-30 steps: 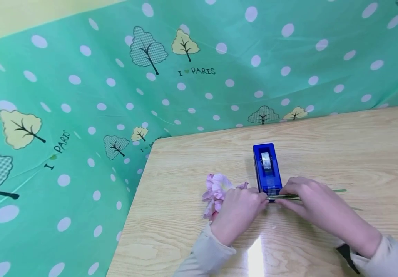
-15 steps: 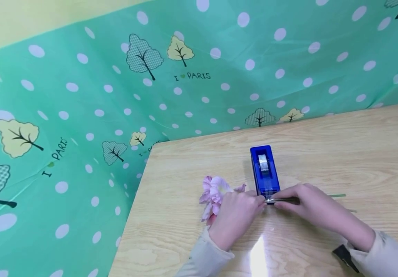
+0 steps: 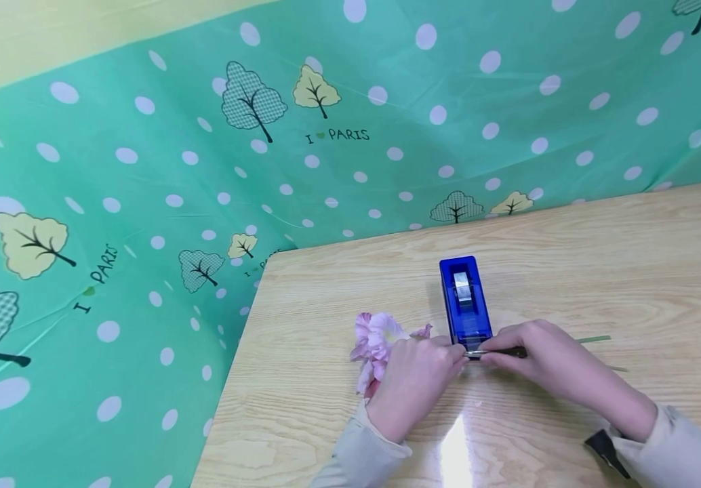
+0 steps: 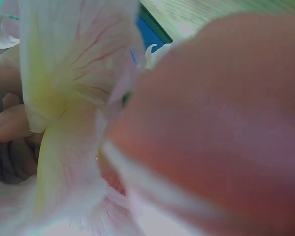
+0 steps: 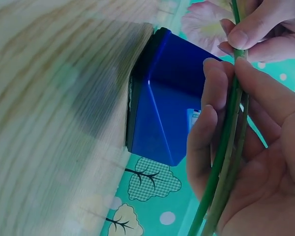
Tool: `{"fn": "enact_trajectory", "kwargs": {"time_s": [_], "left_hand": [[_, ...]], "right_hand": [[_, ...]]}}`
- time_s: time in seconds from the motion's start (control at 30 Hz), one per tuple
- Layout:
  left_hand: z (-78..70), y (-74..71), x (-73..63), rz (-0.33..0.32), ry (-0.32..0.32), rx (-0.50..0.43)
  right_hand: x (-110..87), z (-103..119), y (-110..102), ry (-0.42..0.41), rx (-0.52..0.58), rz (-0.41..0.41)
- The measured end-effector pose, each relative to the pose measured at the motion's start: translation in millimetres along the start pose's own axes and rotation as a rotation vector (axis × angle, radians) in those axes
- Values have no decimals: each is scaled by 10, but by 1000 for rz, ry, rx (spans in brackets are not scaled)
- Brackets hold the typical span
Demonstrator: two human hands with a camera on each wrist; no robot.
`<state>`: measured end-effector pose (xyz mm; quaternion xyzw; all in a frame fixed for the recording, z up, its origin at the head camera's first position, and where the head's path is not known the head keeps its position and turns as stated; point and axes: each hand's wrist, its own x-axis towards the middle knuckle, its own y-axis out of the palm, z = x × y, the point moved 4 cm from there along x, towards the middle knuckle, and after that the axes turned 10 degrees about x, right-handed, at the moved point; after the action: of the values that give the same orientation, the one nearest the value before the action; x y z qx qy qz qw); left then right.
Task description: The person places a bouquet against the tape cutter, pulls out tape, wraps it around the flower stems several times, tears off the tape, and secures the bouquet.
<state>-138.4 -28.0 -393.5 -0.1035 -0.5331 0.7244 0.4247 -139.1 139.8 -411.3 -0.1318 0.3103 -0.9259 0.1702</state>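
Pink-and-white artificial flowers (image 3: 379, 339) lie at the left, their petals filling much of the left wrist view. My left hand (image 3: 417, 379) pinches their green stems (image 5: 226, 137) just below the blossoms. Close to it, my right hand (image 3: 542, 356) pinches the same stems between thumb and fingers, and their free ends stick out to the right behind it. A blue tape dispenser (image 3: 465, 298) stands directly beyond the hands, a roll of clear tape (image 3: 463, 286) in it. The short stretch of stem between the hands looks shiny and overlaps the dispenser's near end.
The wood-grain table (image 3: 631, 271) extends on both sides. A green polka-dot cloth (image 3: 338, 183) hangs along its back and left edges. Below the right sleeve a black strap (image 3: 605, 453) shows at the wrist.
The stems, slightly spread a second ago, now lie closer together between my hands. Both hands keep their grip almost in place, and the head view has shifted a little.
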Motion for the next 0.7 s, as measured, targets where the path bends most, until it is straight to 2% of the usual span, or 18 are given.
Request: {"fn": "enact_trajectory", "kwargs": {"time_s": [0.43, 0.7], "left_hand": [[-6, -17, -2, -12, 10, 5], [-9, -32, 0, -14, 24, 21]], "right_hand": [[-8, 31, -14, 5, -47, 6], [4, -14, 28, 50, 117, 88]]}}
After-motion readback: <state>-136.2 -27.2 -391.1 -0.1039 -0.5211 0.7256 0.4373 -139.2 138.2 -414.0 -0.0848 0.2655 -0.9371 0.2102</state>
